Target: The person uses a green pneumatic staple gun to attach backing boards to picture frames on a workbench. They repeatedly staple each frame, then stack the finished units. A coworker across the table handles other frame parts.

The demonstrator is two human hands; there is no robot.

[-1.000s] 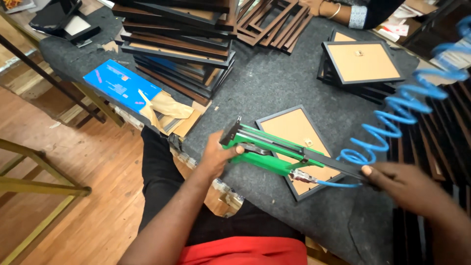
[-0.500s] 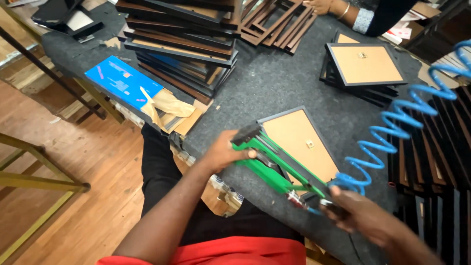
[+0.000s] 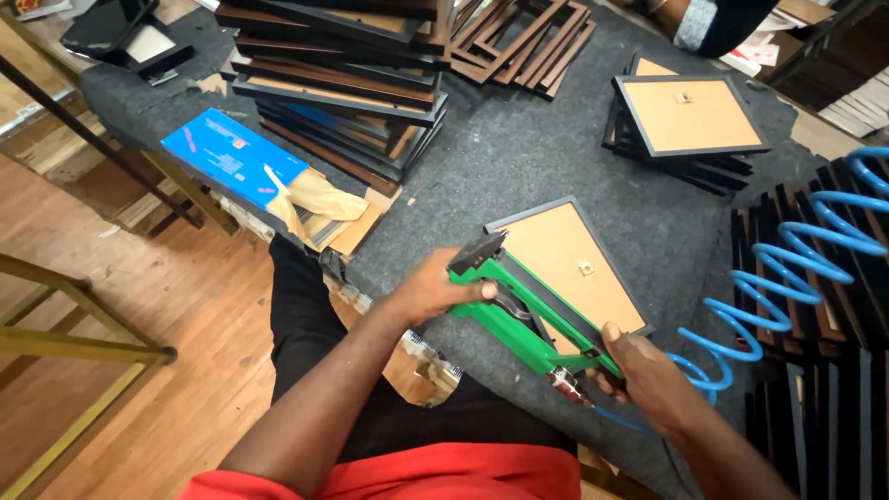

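A green pneumatic staple gun [image 3: 519, 310] lies across the near edge of a picture frame [image 3: 565, 255] that rests face down, its brown backing board up, on the grey felt table [image 3: 519, 157]. My left hand [image 3: 431, 289] grips the gun's front end near its black nose. My right hand [image 3: 639, 375] holds the rear end, where a blue coiled air hose [image 3: 787, 278] joins it.
A tall stack of dark frames [image 3: 343, 83] stands at the back left, with a blue box [image 3: 231, 153] and brown paper beside it. More frames [image 3: 690, 120] are piled at the back right and along the right edge [image 3: 824, 407]. Another person's arm [image 3: 713, 18] shows at the top.
The gun has swung from lying nearly level to a steeper diagonal over the frame's near edge. My right hand slid in along it toward the rear end.
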